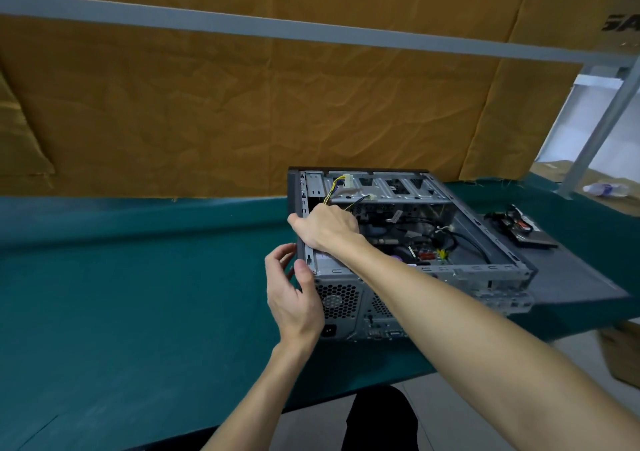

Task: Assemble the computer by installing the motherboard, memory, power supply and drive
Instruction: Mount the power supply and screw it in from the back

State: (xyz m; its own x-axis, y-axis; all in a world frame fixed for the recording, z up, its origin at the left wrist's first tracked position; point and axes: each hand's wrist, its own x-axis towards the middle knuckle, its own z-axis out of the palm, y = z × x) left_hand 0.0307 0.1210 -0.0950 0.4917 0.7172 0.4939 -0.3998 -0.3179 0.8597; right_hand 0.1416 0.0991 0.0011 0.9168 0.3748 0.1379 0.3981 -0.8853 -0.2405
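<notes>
PC case (485,270) on table; R hand (329,228) inside, L hand (294,294) at corner.

right hand's fingertips (349,223) hidden inside case (408,277), printed box (623,24) cut off

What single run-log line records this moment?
right hand: inside open case, on cables | left hand: open beside case corner | drive: still outside

The worktop (138,277) wears a teal cloth; an open computer case (408,242) lies near its front edge, toward the right; a grey side panel (571,277) lies flat just beside it, carrying a black drive (526,235) with cables; crumpled brown paper (242,104) stands along the back edge.
</notes>
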